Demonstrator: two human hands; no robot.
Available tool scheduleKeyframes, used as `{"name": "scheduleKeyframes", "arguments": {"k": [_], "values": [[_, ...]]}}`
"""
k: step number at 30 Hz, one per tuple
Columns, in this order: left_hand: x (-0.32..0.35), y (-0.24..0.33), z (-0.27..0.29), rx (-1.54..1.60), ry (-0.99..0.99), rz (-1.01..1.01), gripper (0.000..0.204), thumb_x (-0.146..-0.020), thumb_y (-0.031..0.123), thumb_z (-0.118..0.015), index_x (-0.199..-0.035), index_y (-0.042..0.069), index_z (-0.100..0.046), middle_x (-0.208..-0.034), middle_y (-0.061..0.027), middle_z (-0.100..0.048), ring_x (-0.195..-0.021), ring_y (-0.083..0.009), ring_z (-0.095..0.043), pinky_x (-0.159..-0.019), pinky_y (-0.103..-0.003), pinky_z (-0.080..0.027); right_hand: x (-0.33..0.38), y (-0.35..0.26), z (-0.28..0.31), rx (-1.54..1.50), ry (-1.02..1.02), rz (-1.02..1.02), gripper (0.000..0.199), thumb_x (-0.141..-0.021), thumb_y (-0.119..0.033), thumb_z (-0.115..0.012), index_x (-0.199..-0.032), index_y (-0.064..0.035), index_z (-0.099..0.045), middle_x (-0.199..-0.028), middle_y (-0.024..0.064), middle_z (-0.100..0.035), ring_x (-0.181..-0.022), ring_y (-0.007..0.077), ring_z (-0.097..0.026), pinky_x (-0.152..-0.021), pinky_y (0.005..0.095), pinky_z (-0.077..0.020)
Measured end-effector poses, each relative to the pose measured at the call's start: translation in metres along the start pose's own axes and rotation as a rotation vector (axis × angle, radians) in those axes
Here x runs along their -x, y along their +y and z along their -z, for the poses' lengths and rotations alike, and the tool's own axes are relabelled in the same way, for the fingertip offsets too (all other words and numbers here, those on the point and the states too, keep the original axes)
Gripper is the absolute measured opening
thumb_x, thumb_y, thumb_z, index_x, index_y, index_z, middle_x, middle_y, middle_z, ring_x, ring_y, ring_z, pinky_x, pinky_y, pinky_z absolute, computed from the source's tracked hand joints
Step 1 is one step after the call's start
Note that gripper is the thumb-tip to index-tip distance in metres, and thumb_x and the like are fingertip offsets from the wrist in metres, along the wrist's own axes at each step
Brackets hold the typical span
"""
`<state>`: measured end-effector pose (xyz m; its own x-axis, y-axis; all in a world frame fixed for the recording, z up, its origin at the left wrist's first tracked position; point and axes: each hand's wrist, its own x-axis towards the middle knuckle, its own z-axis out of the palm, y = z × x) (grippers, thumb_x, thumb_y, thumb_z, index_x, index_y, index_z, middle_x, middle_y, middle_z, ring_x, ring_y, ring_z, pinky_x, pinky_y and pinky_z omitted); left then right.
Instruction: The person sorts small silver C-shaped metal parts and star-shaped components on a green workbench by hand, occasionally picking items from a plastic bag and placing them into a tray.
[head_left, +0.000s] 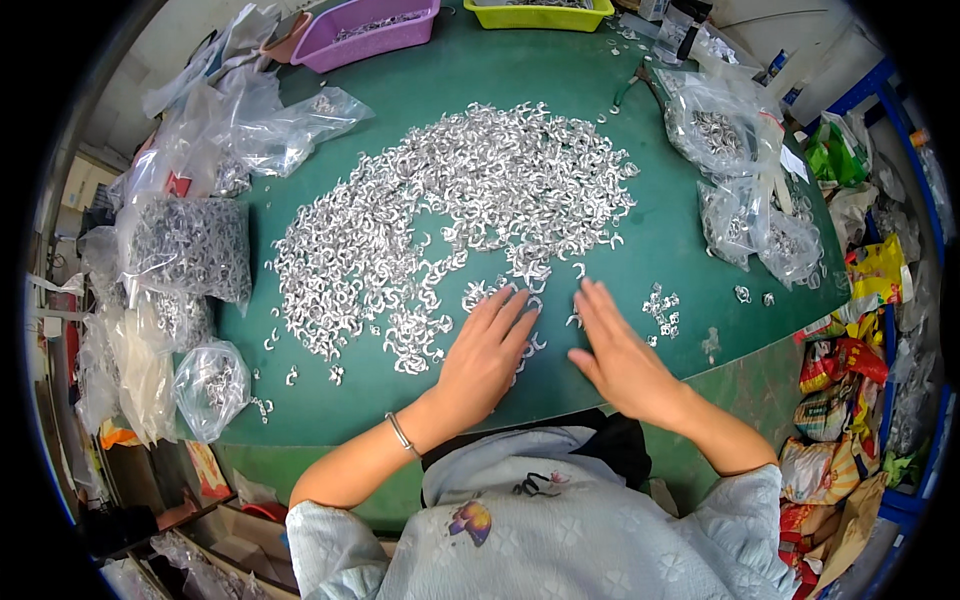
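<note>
A broad heap of small silvery crescent-shaped metal pieces point(520, 170) covers the middle of the green table point(455, 75). My left hand point(485, 355) lies over its near edge, fingers stretched out, among a small cluster of pieces point(474, 293) partly hidden beneath it. To its right, my right hand point(622, 358) is held flat, with straight fingers and the thumb apart. A single crescent piece point(579, 271) sits just beyond the right fingertips. Farther right is a little group of pieces point(662, 310). Neither hand grips anything that I can see.
Clear bags of metal pieces point(190, 245) crowd the left edge. More filled bags point(722, 135) lie at the right, near green-handled pliers point(628, 85). A purple tray point(318, 52) and a yellow-green tray point(540, 17) stand at the far edge. Blue shelving point(890, 340) flanks the right.
</note>
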<state>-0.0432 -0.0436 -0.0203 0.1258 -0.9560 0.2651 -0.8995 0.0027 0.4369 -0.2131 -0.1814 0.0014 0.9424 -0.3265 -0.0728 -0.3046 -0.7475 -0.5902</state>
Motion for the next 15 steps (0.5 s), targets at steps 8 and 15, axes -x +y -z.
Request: {"name": "scheduleKeyframes", "arguments": {"k": [8, 15], "values": [[0.019, 0.006, 0.011, 0.117, 0.059, 0.135, 0.042, -0.080, -0.004, -0.061, -0.121, -0.002, -0.054, -0.130, -0.0181, -0.050, -0.121, -0.0363, -0.048, -0.102, -0.042, -0.041, 0.001, -0.014, -0.021, -0.050, -0.051, 0.115, 0.061, -0.093, -0.021, -0.057, -0.136, 0.0131, -0.032, -0.147, 0.0292, -0.026, -0.139, 0.0441, -0.023, -0.113, 0.0482, -0.0246], [0.110, 0.029, 0.010, 0.253, 0.186, 0.257, 0.047, -0.075, -0.002, -0.070, -0.120, -0.002, -0.055, -0.125, -0.0179, -0.053, -0.114, -0.0383, -0.051, -0.097, -0.044, -0.042, -0.010, -0.012, -0.032, 0.017, -0.014, 0.136, 0.063, -0.090, -0.019, -0.061, -0.138, 0.0089, -0.032, -0.148, 0.0246, -0.027, -0.140, 0.0432, -0.022, -0.113, 0.0506, -0.0222]]}}
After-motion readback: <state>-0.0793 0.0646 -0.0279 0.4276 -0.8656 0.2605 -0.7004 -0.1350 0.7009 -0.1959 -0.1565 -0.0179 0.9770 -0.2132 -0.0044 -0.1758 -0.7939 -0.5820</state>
